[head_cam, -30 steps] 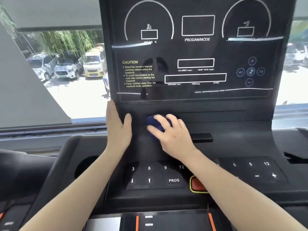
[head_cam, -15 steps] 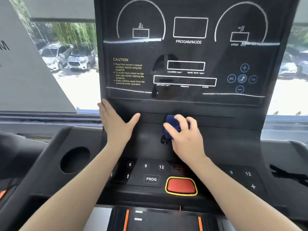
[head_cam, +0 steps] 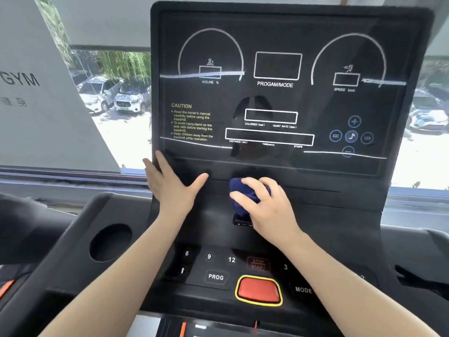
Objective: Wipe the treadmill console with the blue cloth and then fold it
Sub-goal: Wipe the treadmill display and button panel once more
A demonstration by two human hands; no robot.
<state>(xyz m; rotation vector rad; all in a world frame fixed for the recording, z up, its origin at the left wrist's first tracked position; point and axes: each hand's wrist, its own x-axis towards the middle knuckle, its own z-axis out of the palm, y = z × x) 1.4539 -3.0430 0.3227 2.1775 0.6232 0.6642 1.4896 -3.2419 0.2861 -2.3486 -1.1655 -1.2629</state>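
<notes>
The black treadmill console (head_cam: 279, 105) fills the view, its dark display panel standing upright with white markings. Below the display, my right hand (head_cam: 269, 207) grips the bunched dark blue cloth (head_cam: 239, 194) and presses it against the ledge under the screen. Most of the cloth is hidden beneath my fingers. My left hand (head_cam: 173, 186) lies flat with straight fingers on the console's lower left edge, thumb spread to the right, holding nothing.
A button panel with PROG (head_cam: 215, 277) and MODE keys and a red stop button (head_cam: 258, 290) sits below my hands. A round cup holder (head_cam: 110, 242) is at the left. Behind the console is a window onto parked cars (head_cam: 116, 98).
My right hand has slid the cloth to the right along the ledge, from near my left hand toward the console's middle. My left hand stays flat on the left edge. The camera has tilted down.
</notes>
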